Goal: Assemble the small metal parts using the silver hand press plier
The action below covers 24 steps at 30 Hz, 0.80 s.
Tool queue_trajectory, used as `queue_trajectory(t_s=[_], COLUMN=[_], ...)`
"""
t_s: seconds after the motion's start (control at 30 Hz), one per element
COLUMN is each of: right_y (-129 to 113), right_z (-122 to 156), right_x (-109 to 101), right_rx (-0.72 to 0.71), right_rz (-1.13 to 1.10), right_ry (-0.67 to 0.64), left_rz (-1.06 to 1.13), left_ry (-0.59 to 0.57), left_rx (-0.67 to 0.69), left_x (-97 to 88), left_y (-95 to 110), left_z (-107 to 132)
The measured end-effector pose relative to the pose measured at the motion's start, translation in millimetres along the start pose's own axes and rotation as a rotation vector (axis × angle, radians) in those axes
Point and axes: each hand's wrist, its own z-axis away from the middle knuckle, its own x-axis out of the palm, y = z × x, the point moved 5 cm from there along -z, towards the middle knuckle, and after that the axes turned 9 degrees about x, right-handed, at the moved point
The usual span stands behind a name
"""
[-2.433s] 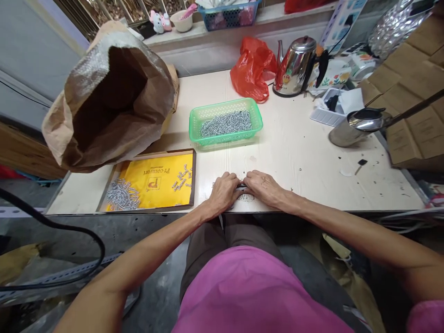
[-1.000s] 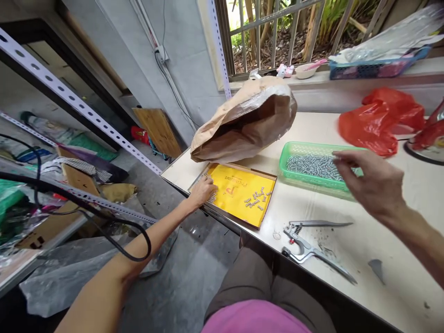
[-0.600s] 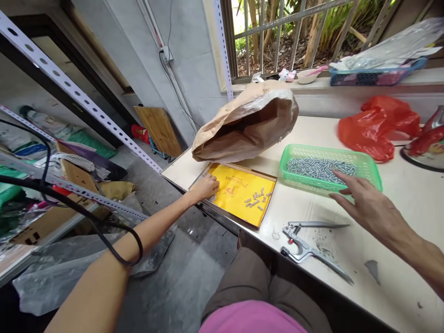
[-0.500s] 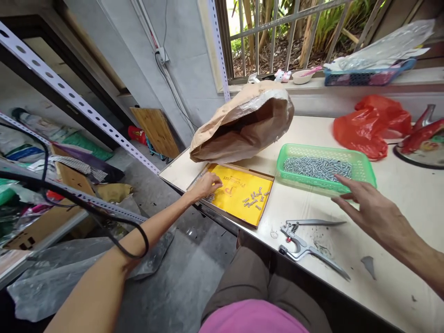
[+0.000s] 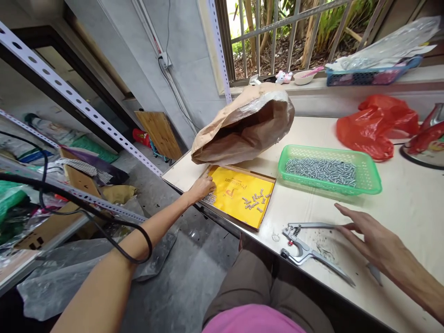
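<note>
left hand point(image 5: 203, 187) fingers curled into shiny metal pins point(image 5: 209, 199), grasp unclear | right hand point(image 5: 373, 236) fingers splayed loose, beside steel pliers point(image 5: 305, 246)

A brown paper sack point(image 5: 243, 125) lies open on the table point(image 5: 409, 203) just beyond the left hand point(image 5: 203, 187). Beyond the right hand point(image 5: 373, 238) sits a green basket point(image 5: 329, 188) of small metal pieces point(image 5: 321, 166). A red plastic bag point(image 5: 378, 125) lies farther back.
</note>
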Motion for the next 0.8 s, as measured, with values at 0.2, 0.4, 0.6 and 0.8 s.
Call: queue_trajectory(t_s=[0.2,0.4,0.6,0.8], right_y=[-8.8,-21.1,-43.7,-60.7], right_z=[7.6,34.3,63.7,58.8], right_x=[0.8,3.7,16.5,11.6], right_rx=[0.023,0.062,-0.038,-0.041], right_rz=[-0.036,-0.087,0.089,0.213], right_ry=[-0.046,-0.145,-0.308,-0.357], left_rz=[0.044,0.076,0.357,1.154], left_ry=[0.004,-0.004,0.225,0.004], left_rx=[-0.083,-0.155,-0.304,-0.255], left_x=[1.4,-5.1,-38.4,-22.0], left_y=[-2.8,-10.1,36.5,194.1], left_z=[-7.0,-7.1,-5.5,-14.4])
